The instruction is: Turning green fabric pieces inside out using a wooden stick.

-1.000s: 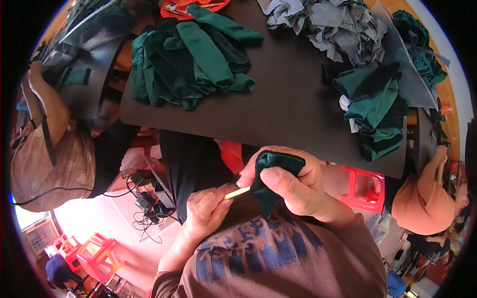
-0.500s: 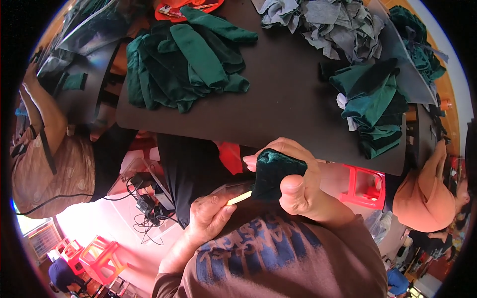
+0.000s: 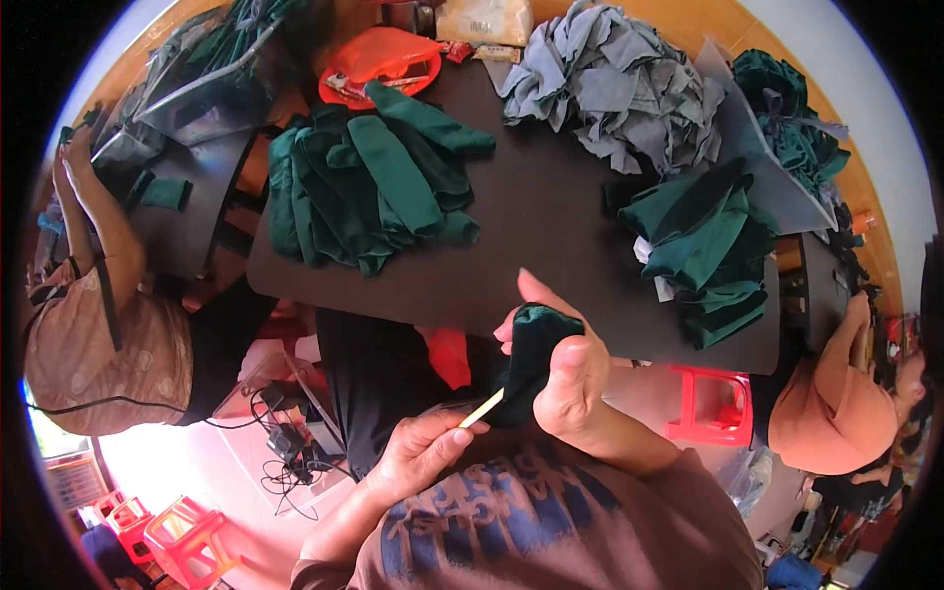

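Close to my chest, my left hand [image 3: 418,454] pinches a thin pale yellow stick [image 3: 483,408] between thumb and fingers. The stick's far end runs into the lower edge of a small dark green velvet pouch [image 3: 534,356], so its tip is hidden. My right hand [image 3: 573,391] is curled around the pouch, with the thumb along its right side and the fingers behind it, partly covered. The pouch's top corner points upward. On the dark table [image 3: 531,221] ahead, a pile of similar green velvet pieces [image 3: 364,187] lies at the left.
Grey cloth pieces [image 3: 619,88] are heaped at the back, near a clear bin [image 3: 762,157]. Folded green velvet [image 3: 703,246] lies at the table's right. A red plate [image 3: 423,84] sits at the back left. People work on both sides, by a red stool [image 3: 703,408] and cables [image 3: 290,433].
The view has shifted, showing more of the table's back. My right hand has turned the pouch to a narrower angle, and its index finger now stretches further up. The left hand still grips the stick.
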`<action>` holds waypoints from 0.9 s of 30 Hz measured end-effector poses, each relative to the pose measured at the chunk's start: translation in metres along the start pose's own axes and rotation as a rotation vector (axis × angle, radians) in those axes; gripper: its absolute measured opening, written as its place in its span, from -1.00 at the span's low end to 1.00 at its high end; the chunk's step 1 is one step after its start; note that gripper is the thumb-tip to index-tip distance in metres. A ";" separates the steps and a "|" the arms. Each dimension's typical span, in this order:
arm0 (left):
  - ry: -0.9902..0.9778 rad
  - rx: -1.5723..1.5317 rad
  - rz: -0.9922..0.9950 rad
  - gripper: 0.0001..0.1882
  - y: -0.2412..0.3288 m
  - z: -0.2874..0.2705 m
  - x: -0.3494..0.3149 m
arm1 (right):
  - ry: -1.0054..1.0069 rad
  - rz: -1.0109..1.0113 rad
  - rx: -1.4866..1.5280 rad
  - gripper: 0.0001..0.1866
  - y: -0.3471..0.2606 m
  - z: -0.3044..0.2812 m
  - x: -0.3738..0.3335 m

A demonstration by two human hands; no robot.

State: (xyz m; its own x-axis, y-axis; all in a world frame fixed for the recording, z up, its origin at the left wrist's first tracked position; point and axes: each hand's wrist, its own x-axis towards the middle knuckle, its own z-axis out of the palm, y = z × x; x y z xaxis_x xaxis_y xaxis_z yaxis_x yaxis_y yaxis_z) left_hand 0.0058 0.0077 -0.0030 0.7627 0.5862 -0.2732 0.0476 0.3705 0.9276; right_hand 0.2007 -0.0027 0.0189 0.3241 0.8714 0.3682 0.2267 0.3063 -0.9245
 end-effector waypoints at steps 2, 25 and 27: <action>0.009 0.040 0.044 -0.73 0.006 0.001 0.001 | 0.008 0.013 0.034 -0.24 -0.007 -0.001 0.004; -0.009 -0.055 -0.013 -0.73 -0.004 0.001 0.000 | 0.003 -0.113 0.113 -0.38 0.002 0.004 0.000; 0.011 -0.095 -0.008 -0.73 -0.007 0.001 -0.001 | 0.013 -0.114 0.115 -0.38 0.001 0.003 0.001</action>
State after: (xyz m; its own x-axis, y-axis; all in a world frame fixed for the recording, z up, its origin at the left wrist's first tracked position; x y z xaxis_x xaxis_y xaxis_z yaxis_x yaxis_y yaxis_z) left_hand 0.0056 0.0041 -0.0087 0.7557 0.5902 -0.2839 -0.0077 0.4415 0.8972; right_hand 0.1981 -0.0007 0.0181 0.3146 0.8238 0.4715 0.1565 0.4449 -0.8818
